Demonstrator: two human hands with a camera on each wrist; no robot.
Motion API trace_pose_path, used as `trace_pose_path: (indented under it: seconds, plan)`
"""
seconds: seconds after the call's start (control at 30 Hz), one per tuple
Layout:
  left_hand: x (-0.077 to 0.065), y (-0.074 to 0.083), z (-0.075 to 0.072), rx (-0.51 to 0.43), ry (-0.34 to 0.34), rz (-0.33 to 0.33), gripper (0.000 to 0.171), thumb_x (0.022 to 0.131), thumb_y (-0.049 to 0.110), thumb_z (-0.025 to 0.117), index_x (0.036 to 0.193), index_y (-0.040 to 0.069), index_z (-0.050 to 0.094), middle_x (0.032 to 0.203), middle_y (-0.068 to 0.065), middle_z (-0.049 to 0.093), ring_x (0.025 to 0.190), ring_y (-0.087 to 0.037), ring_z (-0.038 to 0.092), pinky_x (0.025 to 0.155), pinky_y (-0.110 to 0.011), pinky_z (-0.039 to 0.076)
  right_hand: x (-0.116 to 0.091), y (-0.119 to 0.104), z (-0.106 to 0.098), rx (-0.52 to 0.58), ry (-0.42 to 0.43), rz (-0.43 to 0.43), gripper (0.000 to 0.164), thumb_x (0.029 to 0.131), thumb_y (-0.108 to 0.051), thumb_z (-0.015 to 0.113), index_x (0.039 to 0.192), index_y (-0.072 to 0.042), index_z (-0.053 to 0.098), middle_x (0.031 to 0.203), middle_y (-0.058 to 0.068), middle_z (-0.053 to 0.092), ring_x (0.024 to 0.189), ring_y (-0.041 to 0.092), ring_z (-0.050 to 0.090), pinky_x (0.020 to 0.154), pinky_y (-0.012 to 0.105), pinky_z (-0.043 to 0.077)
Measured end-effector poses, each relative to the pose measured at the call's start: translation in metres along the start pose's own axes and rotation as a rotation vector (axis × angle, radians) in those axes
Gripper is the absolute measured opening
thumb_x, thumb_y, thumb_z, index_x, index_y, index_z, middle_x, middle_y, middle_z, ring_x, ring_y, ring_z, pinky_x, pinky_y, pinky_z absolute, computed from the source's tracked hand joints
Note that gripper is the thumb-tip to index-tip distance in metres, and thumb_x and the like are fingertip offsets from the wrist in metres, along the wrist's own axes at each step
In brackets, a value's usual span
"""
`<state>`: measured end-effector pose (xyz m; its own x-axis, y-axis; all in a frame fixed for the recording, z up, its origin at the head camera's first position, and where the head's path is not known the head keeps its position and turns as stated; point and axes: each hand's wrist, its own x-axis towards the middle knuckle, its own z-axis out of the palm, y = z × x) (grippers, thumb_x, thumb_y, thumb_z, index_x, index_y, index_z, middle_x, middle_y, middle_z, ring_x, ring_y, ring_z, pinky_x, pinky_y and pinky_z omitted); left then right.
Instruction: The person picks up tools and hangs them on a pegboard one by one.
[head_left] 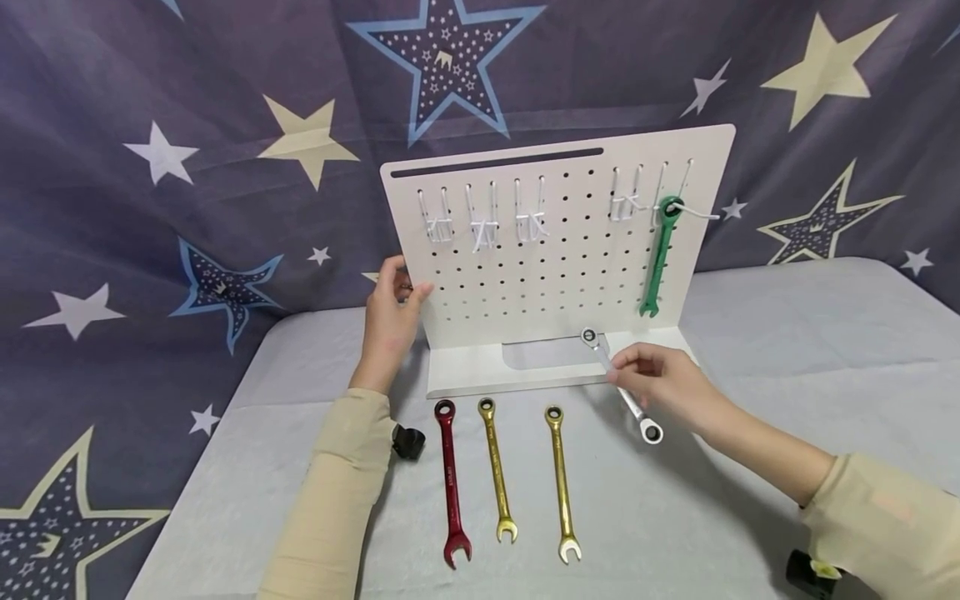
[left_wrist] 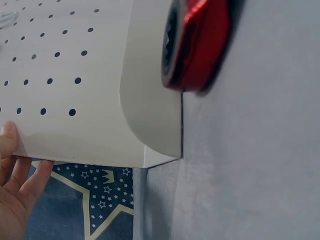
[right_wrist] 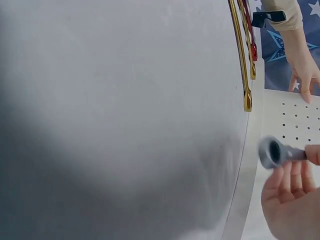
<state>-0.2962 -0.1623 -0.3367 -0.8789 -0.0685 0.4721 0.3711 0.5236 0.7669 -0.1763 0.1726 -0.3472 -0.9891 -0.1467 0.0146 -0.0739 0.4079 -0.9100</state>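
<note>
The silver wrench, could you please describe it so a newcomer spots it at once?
Find the white pegboard, then the right hand in front of it. That hand holds the silver wrench, the only wrench with a ring at each end.

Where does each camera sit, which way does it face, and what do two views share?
Head: on the head, facing forward and down at the white pegboard; left hand, right hand and sleeves show.
Left wrist: on that wrist, facing the pegboard's edge and a red wrench; that hand partly shows.
Right wrist: on that wrist, facing across the grey cloth; both hands and one sleeve show.
Shared: head and right wrist views show the silver wrench.
</note>
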Motion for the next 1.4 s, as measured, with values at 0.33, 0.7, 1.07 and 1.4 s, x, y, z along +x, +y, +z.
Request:
trace_pose_path:
  seconds: [0.33,0.7,1.07,1.4]
  plan:
    - [-0.001,0.000,0.000,0.000,-0.008,0.012,0.037,0.095,0.015,0.066,0.129,0.008,0.051,0.104,-0.018,0.067,0.093,-0.029,0.062,0.080,-0.038,0.047,0.004,-0.011,-0.009,0.174,0.203,-0.062,0.011,0.096,-0.016,0.066,0.102,-0.008,0.062,0.080,-0.012,0.063,0.073,0.006,0.056,0.065,0.020,0.046]
    - [-0.002,0.000,0.002,0.005,0.015,0.000,0.038,0.095,0.013,0.068,0.129,0.008,0.053,0.103,-0.017,0.067,0.090,-0.028,0.061,0.076,-0.035,0.046,0.012,-0.032,-0.016,0.440,0.337,-0.140,0.007,0.095,-0.011,0.067,0.092,-0.018,0.066,0.076,-0.008,0.063,0.068,0.006,0.060,0.063,0.018,0.046]
    - [-0.003,0.004,0.002,0.038,0.018,-0.003,0.039,0.095,0.015,0.067,0.131,0.010,0.052,0.103,-0.016,0.067,0.088,-0.026,0.060,0.073,-0.034,0.045,0.023,-0.050,-0.031,0.570,0.386,-0.194,0.005,0.093,-0.009,0.070,0.093,-0.013,0.066,0.081,-0.005,0.065,0.071,0.006,0.058,0.060,0.017,0.045]
    - [-0.002,0.003,0.003,0.033,0.015,-0.018,0.038,0.096,0.016,0.067,0.130,0.010,0.053,0.103,-0.015,0.067,0.088,-0.025,0.061,0.072,-0.034,0.046,0.035,-0.054,-0.033,0.632,0.410,-0.132,0.008,0.093,-0.010,0.070,0.097,-0.010,0.063,0.088,-0.004,0.062,0.079,0.007,0.056,0.062,0.018,0.046]
